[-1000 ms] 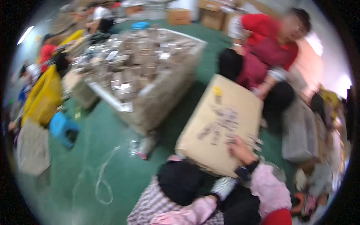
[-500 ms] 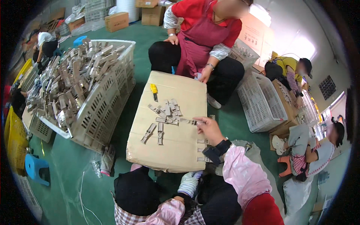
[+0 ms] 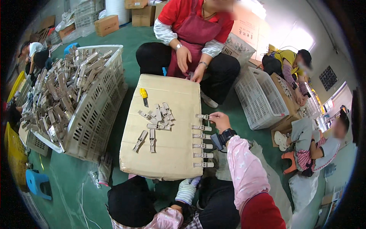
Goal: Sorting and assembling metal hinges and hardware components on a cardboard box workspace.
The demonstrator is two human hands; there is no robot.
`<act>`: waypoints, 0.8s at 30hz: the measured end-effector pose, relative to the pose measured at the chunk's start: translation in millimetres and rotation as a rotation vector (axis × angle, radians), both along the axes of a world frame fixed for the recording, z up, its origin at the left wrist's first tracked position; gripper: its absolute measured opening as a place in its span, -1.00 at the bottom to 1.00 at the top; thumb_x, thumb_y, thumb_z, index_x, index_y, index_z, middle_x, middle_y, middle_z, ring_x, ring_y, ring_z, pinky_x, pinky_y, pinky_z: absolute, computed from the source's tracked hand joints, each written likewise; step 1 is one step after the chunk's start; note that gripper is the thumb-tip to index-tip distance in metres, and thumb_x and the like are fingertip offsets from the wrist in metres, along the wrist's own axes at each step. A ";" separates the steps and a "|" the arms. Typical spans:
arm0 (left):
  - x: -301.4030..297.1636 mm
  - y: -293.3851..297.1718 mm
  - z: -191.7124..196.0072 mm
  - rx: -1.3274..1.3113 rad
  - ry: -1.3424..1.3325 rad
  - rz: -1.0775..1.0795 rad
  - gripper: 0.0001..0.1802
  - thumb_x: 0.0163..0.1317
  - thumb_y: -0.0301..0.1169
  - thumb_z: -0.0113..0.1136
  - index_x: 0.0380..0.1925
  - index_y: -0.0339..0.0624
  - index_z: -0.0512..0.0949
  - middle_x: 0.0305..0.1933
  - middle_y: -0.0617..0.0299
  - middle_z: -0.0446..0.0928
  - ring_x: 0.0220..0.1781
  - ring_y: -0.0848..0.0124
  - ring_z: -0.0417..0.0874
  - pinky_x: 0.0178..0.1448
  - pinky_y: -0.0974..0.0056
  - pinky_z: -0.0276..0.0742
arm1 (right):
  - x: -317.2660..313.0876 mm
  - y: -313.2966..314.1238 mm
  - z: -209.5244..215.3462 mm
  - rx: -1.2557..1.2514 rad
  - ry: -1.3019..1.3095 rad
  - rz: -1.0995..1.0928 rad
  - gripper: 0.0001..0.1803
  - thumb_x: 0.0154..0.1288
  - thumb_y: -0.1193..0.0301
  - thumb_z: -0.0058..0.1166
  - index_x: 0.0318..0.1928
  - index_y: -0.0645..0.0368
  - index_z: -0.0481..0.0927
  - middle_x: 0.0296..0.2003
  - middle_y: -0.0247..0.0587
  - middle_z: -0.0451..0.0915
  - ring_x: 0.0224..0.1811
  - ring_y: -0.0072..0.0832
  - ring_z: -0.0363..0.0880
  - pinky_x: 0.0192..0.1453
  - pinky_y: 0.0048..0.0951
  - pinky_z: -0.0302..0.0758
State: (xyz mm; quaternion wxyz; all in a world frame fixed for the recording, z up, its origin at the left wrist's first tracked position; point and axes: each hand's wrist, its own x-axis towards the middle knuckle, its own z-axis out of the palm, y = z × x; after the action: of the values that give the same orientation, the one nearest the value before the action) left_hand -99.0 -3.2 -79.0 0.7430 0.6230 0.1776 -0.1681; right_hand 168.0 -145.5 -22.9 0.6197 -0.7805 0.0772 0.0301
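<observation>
— What's around them, box-wise?

— A big tan cardboard box (image 3: 167, 152) lies flat on the green floor and serves as their desk. Farther back, against the wall, stand a few smaller brown cartons (image 3: 106, 24), closed, with pale labels I can't make out. To the left sits a white slatted plastic crate (image 3: 95, 110) heaped with grey-brown metal pieces, and to the right another white crate (image 3: 259, 99) tipped on its side.

— And the hands of the one wearing the camera?

— The right hand (image 3: 219, 120) reaches out over the box's right edge, wrist in a dark watch, sleeve pink. Its fingertips are pinched together on the topmost small metal clip (image 3: 202, 116). That clip heads a neat column of clips (image 3: 202, 145) laid along the same edge, each poking out past it a little.

— The left?

— The left hand (image 3: 187, 191) is down low by the near edge of the box, in a striped knitted glove. It's near the box's lower right corner, but whether it's curled or spread I cannot tell.

— Anything else on the box?

— A loose pile of clips (image 3: 158, 120) near the middle, and a yellow-handled utility knife (image 3: 144, 96) just beyond it. A person in a red top kneels at the far side, both hands (image 3: 190, 65) down near that edge.
</observation>
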 end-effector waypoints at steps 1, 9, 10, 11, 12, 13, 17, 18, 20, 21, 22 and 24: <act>0.1 0.3 1.5 -0.013 0.011 0.001 -0.55 0.20 -0.12 0.12 -0.11 -0.30 0.53 -0.14 0.04 0.59 -0.15 0.34 0.53 0.04 0.28 0.37 | 2.3 0.6 -2.1 -0.020 0.004 0.009 -0.94 0.06 0.58 0.12 -0.39 0.28 0.57 -0.50 -0.29 0.58 -0.53 -0.62 0.47 -0.44 -0.60 0.42; 0.9 0.3 -6.5 0.036 -0.013 -0.027 -0.52 0.19 -0.08 0.14 -0.08 -0.27 0.52 -0.11 0.06 0.58 -0.12 0.29 0.53 0.06 0.26 0.36 | 20.8 -4.1 -30.4 -0.015 -0.021 0.081 -0.95 0.05 0.59 0.12 -0.41 0.28 0.58 -0.50 -0.29 0.57 -0.53 -0.62 0.47 -0.45 -0.58 0.43; 1.1 0.1 -6.4 0.047 -0.010 -0.031 -0.53 0.19 -0.09 0.13 -0.09 -0.28 0.53 -0.11 0.04 0.58 -0.11 0.27 0.54 0.07 0.26 0.36 | 22.6 -3.3 -31.9 -0.012 -0.023 0.079 -0.95 0.04 0.59 0.13 -0.41 0.28 0.58 -0.50 -0.29 0.57 -0.53 -0.62 0.47 -0.45 -0.58 0.43; 1.3 0.2 -6.2 0.058 -0.007 -0.033 -0.54 0.20 -0.10 0.12 -0.10 -0.28 0.53 -0.11 0.02 0.58 -0.11 0.25 0.55 0.07 0.26 0.36 | 24.3 -2.6 -33.3 -0.008 -0.024 0.078 -0.95 0.04 0.59 0.13 -0.41 0.28 0.58 -0.50 -0.28 0.58 -0.54 -0.62 0.47 -0.45 -0.58 0.43; 1.7 0.6 -5.7 0.067 -0.001 -0.044 -0.53 0.20 -0.09 0.12 -0.10 -0.29 0.53 -0.11 0.02 0.58 -0.11 0.25 0.55 0.07 0.26 0.36 | 25.6 -2.8 -34.4 -0.007 -0.022 0.083 -0.95 0.04 0.59 0.13 -0.41 0.28 0.58 -0.50 -0.29 0.58 -0.54 -0.62 0.47 -0.46 -0.58 0.43; 2.2 1.1 -5.1 0.075 0.004 -0.055 -0.52 0.20 -0.09 0.11 -0.10 -0.29 0.53 -0.12 0.01 0.58 -0.11 0.25 0.55 0.06 0.26 0.36 | 26.7 -3.3 -35.5 -0.006 -0.019 0.087 -0.94 0.03 0.59 0.13 -0.41 0.28 0.58 -0.50 -0.29 0.58 -0.54 -0.62 0.47 -0.46 -0.58 0.43; 2.5 2.6 -1.0 0.058 0.003 -0.066 -0.50 0.19 -0.06 0.11 -0.10 -0.29 0.53 -0.13 0.01 0.58 -0.12 0.24 0.55 0.05 0.26 0.37 | 25.8 -0.7 -33.2 -0.038 -0.013 0.095 -0.92 0.04 0.59 0.15 -0.39 0.32 0.57 -0.51 -0.27 0.57 -0.55 -0.60 0.47 -0.45 -0.58 0.43; 2.5 2.6 -1.3 0.062 0.000 -0.066 -0.50 0.20 -0.06 0.11 -0.10 -0.29 0.53 -0.13 0.01 0.58 -0.12 0.24 0.55 0.05 0.26 0.37 | 25.9 -0.5 -32.8 -0.030 -0.012 0.098 -0.92 0.03 0.59 0.14 -0.40 0.31 0.58 -0.51 -0.27 0.57 -0.55 -0.60 0.48 -0.46 -0.58 0.43; 2.3 2.3 -2.7 0.068 -0.006 -0.067 -0.50 0.20 -0.06 0.11 -0.10 -0.29 0.53 -0.13 0.01 0.58 -0.12 0.24 0.55 0.05 0.26 0.37 | 26.0 -0.4 -31.7 -0.013 -0.010 0.103 -0.92 0.01 0.60 0.14 -0.40 0.29 0.58 -0.51 -0.28 0.58 -0.54 -0.62 0.48 -0.46 -0.58 0.43; 2.4 2.3 -3.4 0.061 -0.006 -0.069 -0.50 0.20 -0.06 0.11 -0.09 -0.29 0.53 -0.12 0.01 0.58 -0.12 0.25 0.54 0.05 0.26 0.37 | 25.9 -0.2 -31.2 -0.018 -0.009 0.101 -0.92 0.01 0.60 0.14 -0.40 0.29 0.58 -0.51 -0.28 0.58 -0.54 -0.62 0.48 -0.46 -0.58 0.43; 2.4 2.4 -4.0 0.054 -0.006 -0.071 -0.50 0.20 -0.06 0.11 -0.09 -0.29 0.53 -0.12 0.01 0.58 -0.12 0.25 0.54 0.06 0.26 0.36 | 25.7 0.1 -30.7 -0.022 -0.008 0.098 -0.92 0.01 0.61 0.14 -0.40 0.29 0.58 -0.51 -0.28 0.58 -0.54 -0.61 0.48 -0.46 -0.58 0.43; 2.4 2.1 -6.1 0.053 -0.010 -0.067 -0.50 0.20 -0.06 0.11 -0.09 -0.29 0.53 -0.11 0.01 0.57 -0.11 0.25 0.54 0.06 0.26 0.36 | 26.0 0.7 -30.8 -0.026 -0.003 0.100 -0.92 0.00 0.61 0.14 -0.40 0.30 0.58 -0.51 -0.28 0.58 -0.54 -0.61 0.48 -0.46 -0.58 0.43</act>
State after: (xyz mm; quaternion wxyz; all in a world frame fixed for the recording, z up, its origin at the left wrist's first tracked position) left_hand -96.7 -1.1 -85.1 0.7210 0.6490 0.1572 -0.1849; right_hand 193.9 -144.8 -53.8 0.6074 -0.7913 0.0372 0.0589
